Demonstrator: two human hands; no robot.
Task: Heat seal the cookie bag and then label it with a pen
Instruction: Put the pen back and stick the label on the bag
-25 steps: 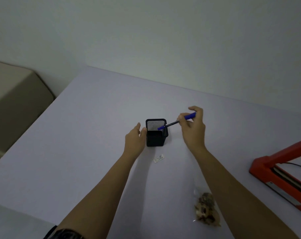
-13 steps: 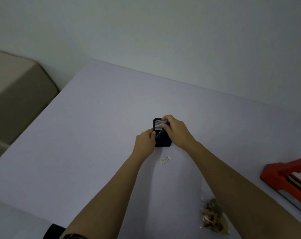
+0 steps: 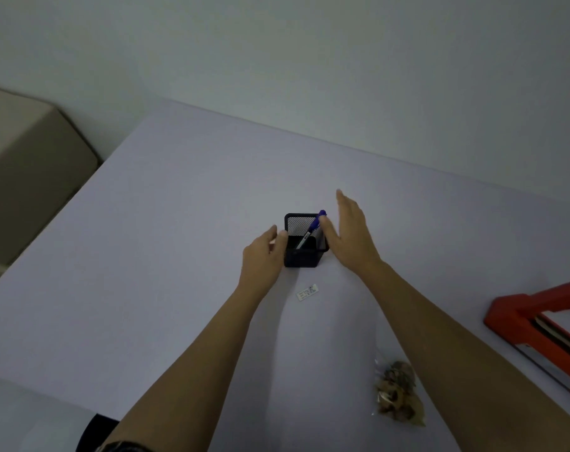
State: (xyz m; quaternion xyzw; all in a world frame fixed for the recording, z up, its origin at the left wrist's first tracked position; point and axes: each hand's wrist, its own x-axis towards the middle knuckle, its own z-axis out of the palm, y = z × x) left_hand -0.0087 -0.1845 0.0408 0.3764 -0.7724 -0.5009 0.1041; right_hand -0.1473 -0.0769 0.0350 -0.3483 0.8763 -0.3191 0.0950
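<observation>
A black mesh pen holder (image 3: pixel 301 256) stands mid-table, and a blue pen (image 3: pixel 312 229) leans inside it with its cap end sticking out at the top right. My left hand (image 3: pixel 264 252) rests against the holder's left side. Just right of the holder, my right hand (image 3: pixel 350 236) is open with fingers spread, holding nothing. A clear bag of cookies (image 3: pixel 396 394) lies near the front right, beside my right forearm. The red heat sealer (image 3: pixel 538 324) sits at the right edge, partly cut off.
A small white label (image 3: pixel 307 292) lies on the pale table (image 3: pixel 146 256) just in front of the holder. A beige cabinet (image 3: pixel 25 164) stands beyond the table's left edge. A plain wall runs behind the table.
My right hand lowered the blue pen into the mesh holder, let it go and drew back to the right with fingers open. The left hand stayed at the holder's side.
</observation>
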